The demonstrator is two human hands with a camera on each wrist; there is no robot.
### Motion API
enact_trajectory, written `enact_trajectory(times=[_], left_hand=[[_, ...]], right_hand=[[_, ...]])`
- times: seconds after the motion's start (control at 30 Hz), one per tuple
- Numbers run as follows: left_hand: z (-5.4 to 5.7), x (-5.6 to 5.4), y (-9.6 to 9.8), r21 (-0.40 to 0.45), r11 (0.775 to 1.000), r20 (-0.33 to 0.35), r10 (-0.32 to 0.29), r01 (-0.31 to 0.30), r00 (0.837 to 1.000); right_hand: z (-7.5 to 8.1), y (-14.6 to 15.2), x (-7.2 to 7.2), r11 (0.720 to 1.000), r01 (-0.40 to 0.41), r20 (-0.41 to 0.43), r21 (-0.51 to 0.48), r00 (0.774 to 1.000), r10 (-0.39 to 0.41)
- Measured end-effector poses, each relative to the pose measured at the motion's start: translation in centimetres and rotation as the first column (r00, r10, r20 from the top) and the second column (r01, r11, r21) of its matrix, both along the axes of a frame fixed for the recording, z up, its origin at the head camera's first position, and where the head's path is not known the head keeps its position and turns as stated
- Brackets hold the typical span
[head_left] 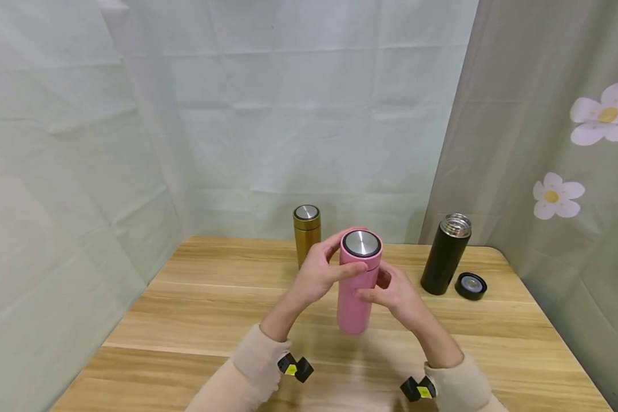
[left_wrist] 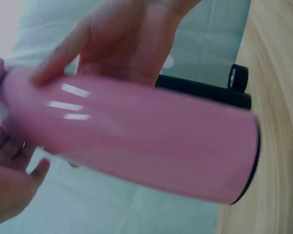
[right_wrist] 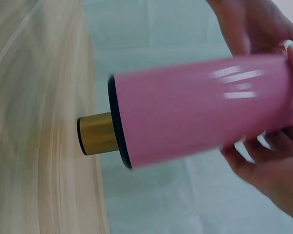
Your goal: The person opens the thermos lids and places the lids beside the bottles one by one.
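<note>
A pink thermos flask [head_left: 353, 312] with a silver-topped lid [head_left: 363, 243] is held up between both hands, slightly tilted. My left hand [head_left: 316, 273] grips it round the lid end, the thumb across the front. Lower on the body, my right hand [head_left: 399, 294] holds it from the right side, thumb on the front. In the left wrist view the pink flask's base stands a little off the wooden surface. The right wrist view shows the fingers partly behind the flask.
Behind my left hand stands a gold thermos flask [head_left: 307, 232] with its lid on. To the right is a black thermos flask [head_left: 443, 257], its steel mouth uncovered, and a black lid [head_left: 471, 285] lies beside it on the wooden table [head_left: 185, 320]. Pale curtains [head_left: 309, 114] hang behind.
</note>
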State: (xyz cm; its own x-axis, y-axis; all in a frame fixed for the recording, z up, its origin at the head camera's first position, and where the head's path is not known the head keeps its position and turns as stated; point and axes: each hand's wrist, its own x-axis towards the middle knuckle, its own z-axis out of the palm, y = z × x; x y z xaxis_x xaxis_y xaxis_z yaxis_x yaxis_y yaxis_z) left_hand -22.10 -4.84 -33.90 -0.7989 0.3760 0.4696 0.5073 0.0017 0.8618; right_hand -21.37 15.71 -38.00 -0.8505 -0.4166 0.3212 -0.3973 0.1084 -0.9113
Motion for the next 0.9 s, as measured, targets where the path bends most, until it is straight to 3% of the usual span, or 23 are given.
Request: enact_trajectory(times=[0.13, 0.2, 0.3, 0.4, 0.6, 0.73, 0.9], left_hand=[[-0.1, 0.4, 0.7, 0.011, 0.993, -0.011, 0.122, -0.122, 0.992], [-0.2, 0.4, 0.9, 0.013, 0.991, -0.01, 0.136, -0.136, 0.991], [-0.1, 0.4, 0.6, 0.01, 0.997, -0.013, 0.08, -0.08, 0.997], [0.4, 0.2, 0.0, -0.004, 1.0, 0.018, -0.029, 0.029, 0.999], [1.1, -0.4, -1.0, -0.042, 0.98, 0.065, -0.189, 0.192, 0.98], [1.1, -0.6, -1.2, -0.068, 0.972, 0.067, -0.222, 0.226, 0.973], [1.1, -0.3, -1.2, -0.058, 0.98, 0.076, -0.184, 0.189, 0.98]], right_hand=[[0.1, -0.4, 0.0, 0.996, 0.082, 0.009, 0.018, 0.997, -0.082], [0.2, -0.5, 0.1, 0.996, 0.09, 0.015, 0.017, 0.996, -0.09], [0.2, -0.3, 0.1, 0.998, 0.069, 0.017, 0.009, 0.997, -0.07], [0.3, 0.2, 0.1, 1.0, 0.017, 0.027, -0.013, 0.999, -0.016], [0.6, 1.2, 0.0, 0.993, -0.114, 0.056, -0.024, 0.992, 0.115], [0.7, 1.3, 0.1, 0.99, -0.142, 0.06, -0.014, 0.988, 0.142], [0.6, 1.2, 0.0, 0.989, -0.145, 0.056, -0.015, 0.988, 0.146]])
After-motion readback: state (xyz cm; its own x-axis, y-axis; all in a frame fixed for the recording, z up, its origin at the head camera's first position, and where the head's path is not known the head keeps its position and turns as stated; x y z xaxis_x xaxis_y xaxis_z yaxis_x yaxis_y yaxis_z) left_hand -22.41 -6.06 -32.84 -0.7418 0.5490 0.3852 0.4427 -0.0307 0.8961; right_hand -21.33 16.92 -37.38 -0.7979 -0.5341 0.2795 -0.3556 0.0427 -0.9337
